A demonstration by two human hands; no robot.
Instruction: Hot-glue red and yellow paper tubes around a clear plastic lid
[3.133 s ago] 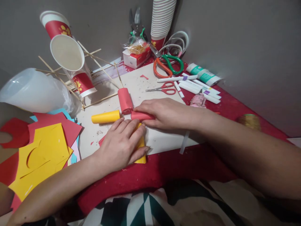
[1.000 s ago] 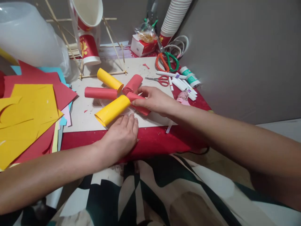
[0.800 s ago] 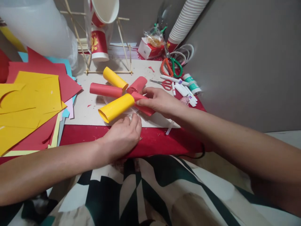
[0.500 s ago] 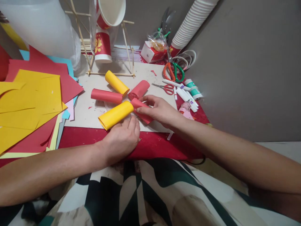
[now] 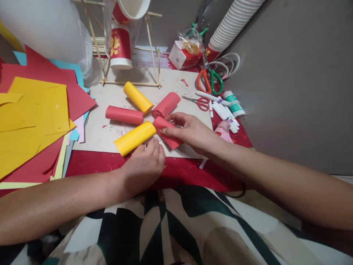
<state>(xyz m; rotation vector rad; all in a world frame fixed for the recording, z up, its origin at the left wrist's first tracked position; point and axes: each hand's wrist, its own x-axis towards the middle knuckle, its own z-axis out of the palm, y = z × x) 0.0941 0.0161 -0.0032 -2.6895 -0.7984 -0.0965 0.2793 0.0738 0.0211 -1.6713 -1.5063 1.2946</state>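
Note:
My right hand (image 5: pixel 190 133) has its thumb and fingers around the near red paper tube (image 5: pixel 168 134), which lies at a slant on a pale board (image 5: pixel 95 138). Just left of it, my left hand (image 5: pixel 147 160) is closed, its fingers curled beside the lower end of a yellow paper tube (image 5: pixel 135 138); anything inside them is hidden. Around these lie a second yellow tube (image 5: pixel 138 97), a red tube on the left (image 5: pixel 124 114) and another red tube (image 5: pixel 167 104) on the right. The tubes' inner ends point towards a shared middle.
Cut coloured paper sheets (image 5: pixel 35 114) pile up at left. Behind stand a stick frame (image 5: pixel 132 84) and paper cups (image 5: pixel 120 46). Small red scissors (image 5: pixel 202 103), larger scissors (image 5: pixel 209 81), white markers (image 5: pixel 224 114), a glue bottle (image 5: pixel 234 103) and a cup stack (image 5: pixel 234 24) sit at right.
The view has shifted slightly. The near red tube looks a little more tilted in my right hand, and my left fingers have moved slightly off the near yellow tube's underside.

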